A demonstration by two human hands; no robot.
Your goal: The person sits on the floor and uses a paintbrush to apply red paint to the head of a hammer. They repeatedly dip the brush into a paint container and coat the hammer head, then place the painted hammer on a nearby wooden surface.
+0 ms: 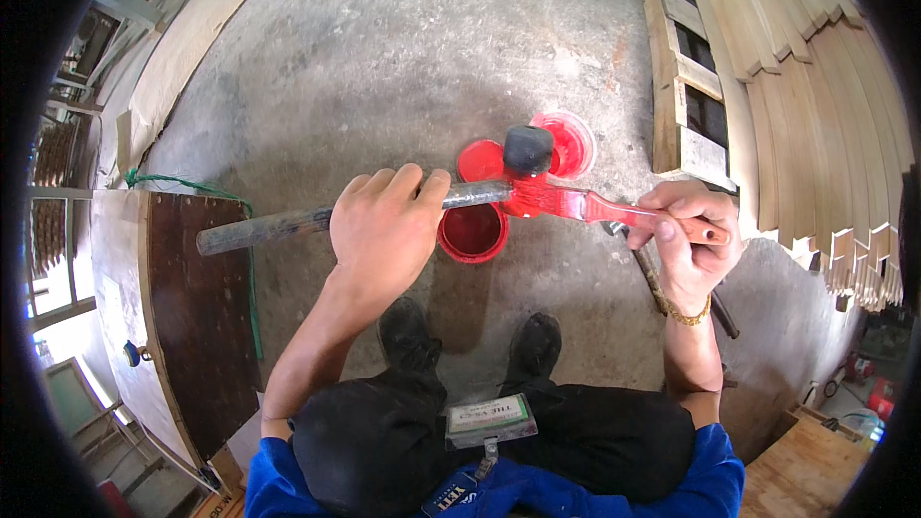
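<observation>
My left hand is closed round the dark metal handle of a mallet, held level above the floor. The mallet's head is black at its far end and wet red toward me. In my right hand is a paintbrush, gripped by its red-smeared wooden handle. Its red bristles touch the mallet head. Below the mallet stands an open can of red paint. Just beyond lie a round red lid and a clear-rimmed tub with red paint, partly hidden by the mallet head.
Hammer-like tools lie on the concrete floor under my right hand. Stacked wooden boards and a pallet line the right. A brown wooden box with green rope stands at left. My shoes are close behind the can.
</observation>
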